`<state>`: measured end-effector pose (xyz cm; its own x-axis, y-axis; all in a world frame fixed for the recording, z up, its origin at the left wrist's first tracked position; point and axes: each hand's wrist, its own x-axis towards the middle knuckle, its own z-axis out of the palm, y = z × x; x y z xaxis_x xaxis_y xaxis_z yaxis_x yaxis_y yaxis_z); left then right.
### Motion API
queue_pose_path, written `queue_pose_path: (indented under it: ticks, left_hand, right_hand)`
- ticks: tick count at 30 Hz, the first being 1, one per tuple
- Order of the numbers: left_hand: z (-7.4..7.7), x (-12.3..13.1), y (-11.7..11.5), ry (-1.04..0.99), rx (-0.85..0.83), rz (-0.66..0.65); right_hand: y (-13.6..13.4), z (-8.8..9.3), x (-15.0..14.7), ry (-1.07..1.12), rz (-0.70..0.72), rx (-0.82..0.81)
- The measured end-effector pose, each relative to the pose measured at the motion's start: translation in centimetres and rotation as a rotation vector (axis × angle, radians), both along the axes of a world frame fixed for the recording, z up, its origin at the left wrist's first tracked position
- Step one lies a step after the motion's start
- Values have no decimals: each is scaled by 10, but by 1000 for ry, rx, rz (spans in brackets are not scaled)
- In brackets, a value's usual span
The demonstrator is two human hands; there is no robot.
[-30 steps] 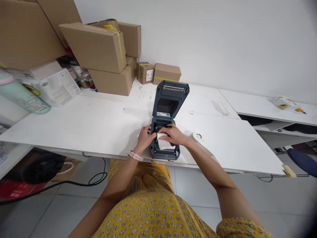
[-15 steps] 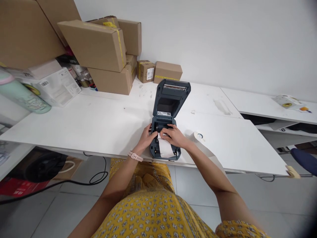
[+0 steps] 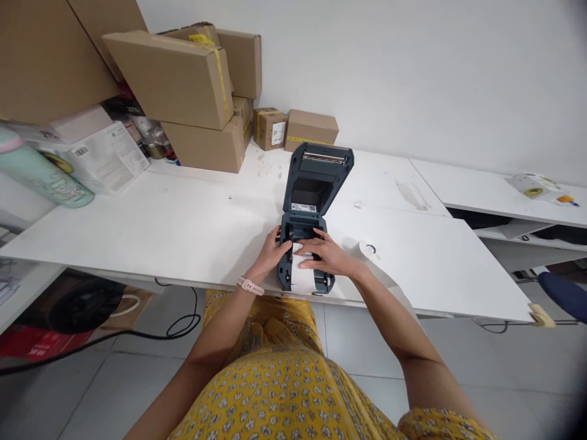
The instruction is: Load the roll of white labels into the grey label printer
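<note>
A dark grey label printer (image 3: 287,269) stands at the front edge of the white table with its lid (image 3: 293,183) swung up. White label paper (image 3: 302,281) lies in its body, its free end reaching the front. My left hand (image 3: 269,255) grips the printer's left wall, thumb over the inside and fingers along the outside. From the right, my right hand (image 3: 328,255) reaches in with fingers apart, their tips on the label paper. Whatever lies beneath those fingers is hidden. A roll of white paper (image 3: 364,249) rests right of the printer, its strip trailing behind my right forearm.
Cardboard boxes (image 3: 169,79) are stacked at the back left, with two smaller boxes (image 3: 312,127) by the wall. A mint-green bottle (image 3: 46,174) leans beside a white box (image 3: 103,159) at the left. Black cable (image 3: 137,335) runs across the floor below the table (image 3: 183,226).
My right hand's fingers have spread from a pinch and now press on the label paper. The paper lies straighter in the printer. My left hand stays at the printer's side.
</note>
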<state>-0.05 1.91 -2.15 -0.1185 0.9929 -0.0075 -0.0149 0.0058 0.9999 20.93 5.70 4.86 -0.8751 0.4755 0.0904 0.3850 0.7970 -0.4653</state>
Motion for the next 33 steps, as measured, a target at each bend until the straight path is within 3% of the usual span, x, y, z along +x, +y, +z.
queue_pose_path:
  ticks: [33]
  left_hand:
    - [16, 0, -5, -125, -103, -57]
  right_hand:
    - [-15, -1, 5, -56, 6, 168]
